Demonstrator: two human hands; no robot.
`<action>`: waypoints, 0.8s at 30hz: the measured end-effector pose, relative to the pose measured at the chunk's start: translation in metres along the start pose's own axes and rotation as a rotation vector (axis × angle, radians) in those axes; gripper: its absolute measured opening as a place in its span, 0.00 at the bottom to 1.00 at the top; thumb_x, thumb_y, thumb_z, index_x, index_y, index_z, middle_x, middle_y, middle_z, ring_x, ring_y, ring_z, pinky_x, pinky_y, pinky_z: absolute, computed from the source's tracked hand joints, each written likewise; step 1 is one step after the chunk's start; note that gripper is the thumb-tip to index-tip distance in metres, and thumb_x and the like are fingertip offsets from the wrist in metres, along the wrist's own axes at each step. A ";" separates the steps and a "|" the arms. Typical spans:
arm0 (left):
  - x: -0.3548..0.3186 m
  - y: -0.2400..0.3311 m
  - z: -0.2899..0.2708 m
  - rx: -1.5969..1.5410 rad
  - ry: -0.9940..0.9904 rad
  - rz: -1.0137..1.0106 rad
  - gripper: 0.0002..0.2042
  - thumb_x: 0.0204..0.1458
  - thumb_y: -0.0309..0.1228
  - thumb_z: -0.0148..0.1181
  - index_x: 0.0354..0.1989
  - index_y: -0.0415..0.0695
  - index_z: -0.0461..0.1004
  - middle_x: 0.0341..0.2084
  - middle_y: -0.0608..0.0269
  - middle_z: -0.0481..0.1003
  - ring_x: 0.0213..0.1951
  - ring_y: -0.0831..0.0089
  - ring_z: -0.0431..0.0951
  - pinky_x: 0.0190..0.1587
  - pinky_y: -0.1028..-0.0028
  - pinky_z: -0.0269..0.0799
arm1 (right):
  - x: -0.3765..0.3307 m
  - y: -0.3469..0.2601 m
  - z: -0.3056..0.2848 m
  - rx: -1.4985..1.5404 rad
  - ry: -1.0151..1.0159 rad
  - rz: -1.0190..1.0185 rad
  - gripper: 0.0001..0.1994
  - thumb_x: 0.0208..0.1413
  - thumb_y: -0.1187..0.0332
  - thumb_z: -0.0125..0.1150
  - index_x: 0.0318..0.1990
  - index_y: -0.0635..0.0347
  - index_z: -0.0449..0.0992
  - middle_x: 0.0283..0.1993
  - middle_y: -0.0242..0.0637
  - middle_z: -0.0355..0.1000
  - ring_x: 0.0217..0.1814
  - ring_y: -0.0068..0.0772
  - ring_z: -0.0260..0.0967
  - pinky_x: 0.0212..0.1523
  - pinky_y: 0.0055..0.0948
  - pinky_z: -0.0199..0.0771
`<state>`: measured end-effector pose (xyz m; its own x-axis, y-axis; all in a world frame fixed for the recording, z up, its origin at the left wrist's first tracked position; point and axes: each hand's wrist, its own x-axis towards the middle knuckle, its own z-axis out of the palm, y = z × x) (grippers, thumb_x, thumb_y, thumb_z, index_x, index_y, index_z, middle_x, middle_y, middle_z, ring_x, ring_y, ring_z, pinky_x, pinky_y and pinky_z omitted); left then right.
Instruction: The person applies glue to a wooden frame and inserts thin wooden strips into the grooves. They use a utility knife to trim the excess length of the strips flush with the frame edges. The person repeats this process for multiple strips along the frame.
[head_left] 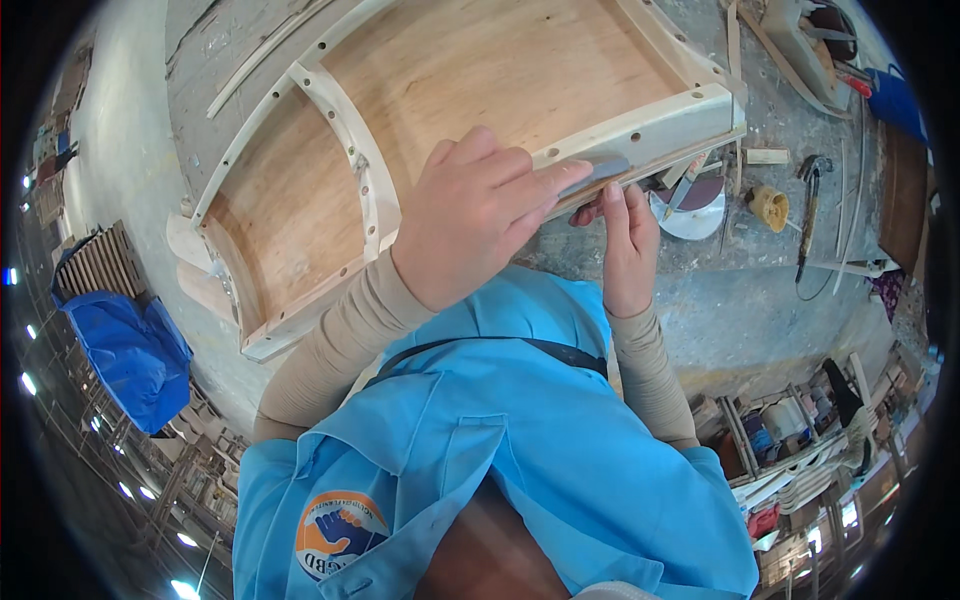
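Wooden frame [335, 118], upper centre: grey blade [608, 168] at near rail [685, 120].
My left grip [470, 215] is closed on the blade; whether my right grip [630, 245] clamps the rail, I cannot tell. Uneven pressure could skid the blade into that hand.

A pale wooden frame [680, 120] lies open side up on a grey worktop [690, 255], its curved rails dotted with round holes. A curved crossbar [350, 140] divides its plywood panel [480, 90] in two. A flat grey blade-like piece [612, 167] lies slantwise against the near rail.
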<state>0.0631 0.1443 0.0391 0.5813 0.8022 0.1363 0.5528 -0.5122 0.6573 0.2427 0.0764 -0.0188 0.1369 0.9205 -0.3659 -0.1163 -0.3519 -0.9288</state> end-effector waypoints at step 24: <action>-0.002 -0.001 0.001 -0.069 0.029 -0.046 0.22 0.44 0.24 0.67 0.52 0.49 0.81 0.19 0.70 0.65 0.26 0.69 0.63 0.33 0.69 0.58 | 0.008 -0.020 -0.011 -0.110 -0.082 0.147 0.23 0.75 0.58 0.36 0.38 0.68 0.73 0.27 0.37 0.71 0.31 0.27 0.69 0.38 0.27 0.68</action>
<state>0.0621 0.1431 0.0371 0.5381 0.8334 0.1259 0.5357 -0.4535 0.7123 0.2570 0.0890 -0.0034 0.0454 0.8668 -0.4965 -0.0203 -0.4961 -0.8680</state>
